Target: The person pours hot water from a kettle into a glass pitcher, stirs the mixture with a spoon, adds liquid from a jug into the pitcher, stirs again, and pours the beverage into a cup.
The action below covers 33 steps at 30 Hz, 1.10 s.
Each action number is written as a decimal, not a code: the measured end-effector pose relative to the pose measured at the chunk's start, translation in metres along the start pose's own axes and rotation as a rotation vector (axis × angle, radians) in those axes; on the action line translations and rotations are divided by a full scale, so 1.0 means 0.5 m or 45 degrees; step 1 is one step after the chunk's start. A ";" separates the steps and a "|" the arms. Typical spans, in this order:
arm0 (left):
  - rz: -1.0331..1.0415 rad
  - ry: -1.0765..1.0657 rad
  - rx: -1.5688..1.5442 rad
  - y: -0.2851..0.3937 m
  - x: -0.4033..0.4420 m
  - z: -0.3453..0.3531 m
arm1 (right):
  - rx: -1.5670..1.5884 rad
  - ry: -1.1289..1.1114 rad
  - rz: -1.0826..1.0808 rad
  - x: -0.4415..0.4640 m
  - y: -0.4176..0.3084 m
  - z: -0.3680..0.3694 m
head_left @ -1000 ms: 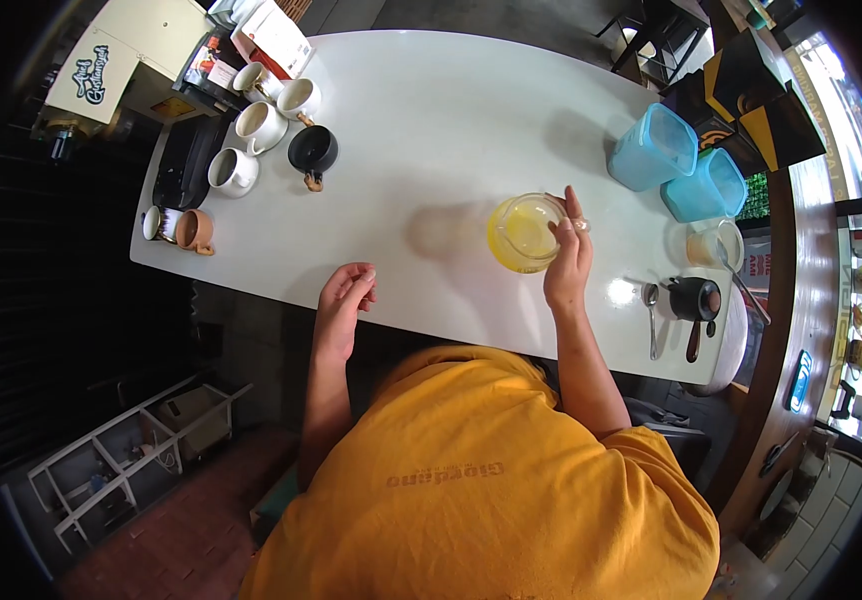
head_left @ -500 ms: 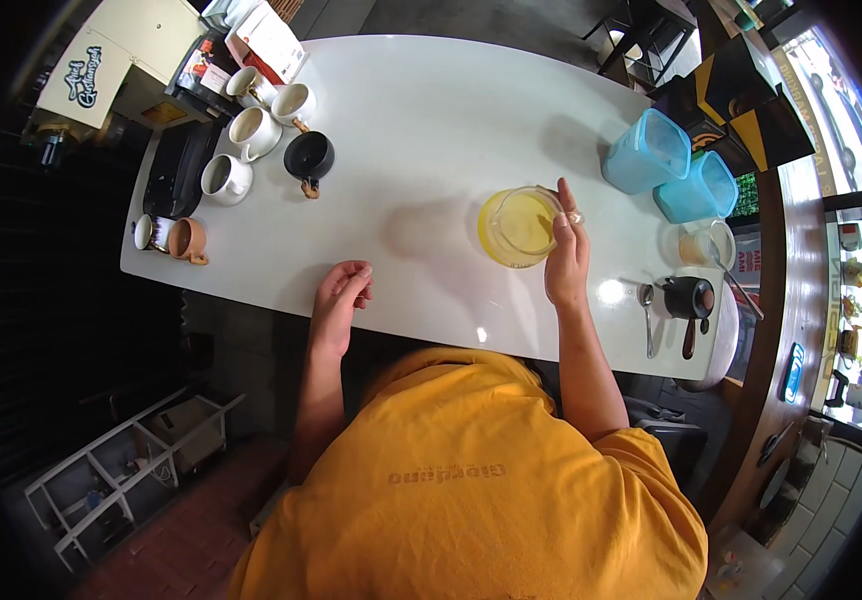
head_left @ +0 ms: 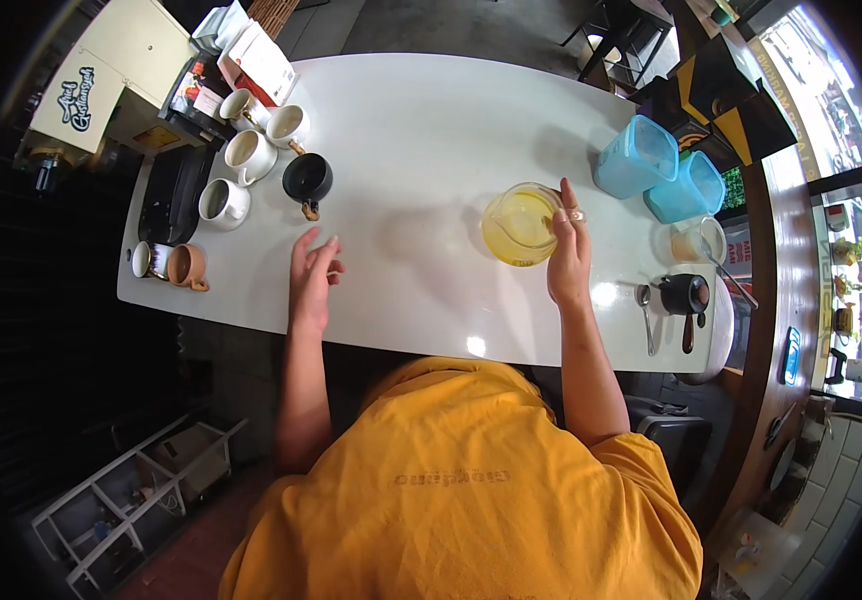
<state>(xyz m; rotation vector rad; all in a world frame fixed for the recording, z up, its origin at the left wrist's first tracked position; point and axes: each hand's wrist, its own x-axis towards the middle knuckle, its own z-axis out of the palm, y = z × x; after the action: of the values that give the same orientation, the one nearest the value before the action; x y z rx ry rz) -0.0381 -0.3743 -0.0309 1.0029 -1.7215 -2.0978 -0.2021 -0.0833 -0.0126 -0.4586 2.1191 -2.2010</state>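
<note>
My right hand [head_left: 570, 248] is wrapped round the handle side of a clear glass jug [head_left: 522, 225] with yellow liquid in it, held above the white table. My left hand [head_left: 313, 277] is over the table's left part, holding nothing, its fingers apart. Just beyond its fingertips stands a black cup [head_left: 308, 178] whose brown handle [head_left: 311, 212] points toward me. Behind and left of that cup are several white mugs [head_left: 251, 155], and a brown cup [head_left: 187, 265] is near the left edge.
Two blue containers [head_left: 637, 157] stand at the right, with black and yellow boxes [head_left: 727, 100] behind. Nearer me are a clear tub [head_left: 698, 241], a spoon [head_left: 648, 320] and a black pot [head_left: 685, 295]. A machine [head_left: 101, 75] occupies the far left of the white table [head_left: 411, 110].
My left hand has moved forward and left toward the black cup, and its fingers have opened. My right hand still holds the glass jug. The view has shifted slightly.
</note>
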 end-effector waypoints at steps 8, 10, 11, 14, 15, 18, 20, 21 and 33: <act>-0.064 0.055 -0.083 0.012 0.123 -0.020 | 0.122 0.045 -0.005 -0.008 -0.031 -0.008; -0.086 0.055 -0.085 0.010 0.131 -0.023 | 0.126 0.102 0.026 -0.017 -0.046 -0.006; -0.172 0.058 -0.093 0.008 0.140 -0.032 | 0.088 0.024 0.033 -0.019 -0.047 -0.012; -0.287 0.083 -0.041 0.014 0.156 -0.035 | 0.087 -0.007 0.046 -0.017 -0.037 -0.030; -0.295 0.050 0.009 0.011 0.163 -0.043 | 0.121 0.059 0.015 -0.012 -0.031 -0.033; -0.277 -0.019 0.107 0.004 0.177 -0.060 | 0.138 0.182 -0.041 -0.018 -0.052 -0.022; -0.241 -0.056 0.157 0.004 0.182 -0.061 | 0.039 0.031 -0.028 -0.023 -0.058 -0.023; -0.230 -0.041 0.158 0.002 0.184 -0.061 | 0.153 0.070 0.061 -0.023 -0.059 -0.031; -0.107 -0.155 -0.299 -0.002 0.091 -0.031 | 0.109 0.161 0.013 0.000 -0.061 -0.065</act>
<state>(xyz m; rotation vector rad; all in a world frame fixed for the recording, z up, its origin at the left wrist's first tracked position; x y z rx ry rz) -0.0615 -0.4124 -0.0486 0.9096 -1.4621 -2.3918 -0.2050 -0.0499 0.0170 -0.3103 2.0694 -2.3627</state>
